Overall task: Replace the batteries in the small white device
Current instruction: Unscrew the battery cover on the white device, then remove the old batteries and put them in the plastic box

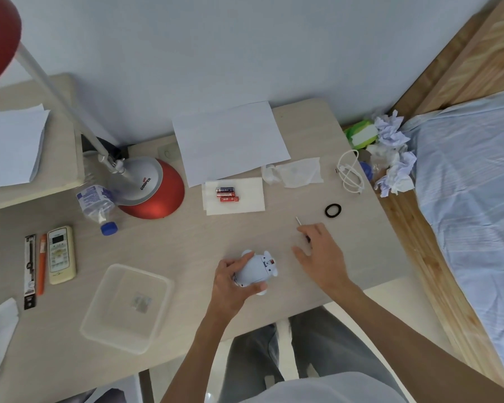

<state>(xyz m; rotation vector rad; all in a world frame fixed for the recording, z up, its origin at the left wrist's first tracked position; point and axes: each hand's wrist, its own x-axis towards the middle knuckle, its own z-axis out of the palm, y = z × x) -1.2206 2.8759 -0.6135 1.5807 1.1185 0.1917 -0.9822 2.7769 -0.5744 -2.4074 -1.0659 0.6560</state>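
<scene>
The small white device (255, 270) is clasped by the left hand (230, 283) near the table's front edge; the right hand (320, 254), spread open, covers a screwdriver (300, 225), which could be knocked rolling

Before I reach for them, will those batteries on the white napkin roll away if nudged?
Probably yes. The three batteries are round cylinders lying on their sides, so a sideways nudge could roll them. The napkin under them looks thin and light, so it may slide or bunch rather than hold them. They lie side by side, so pinching one may disturb the others.
</scene>
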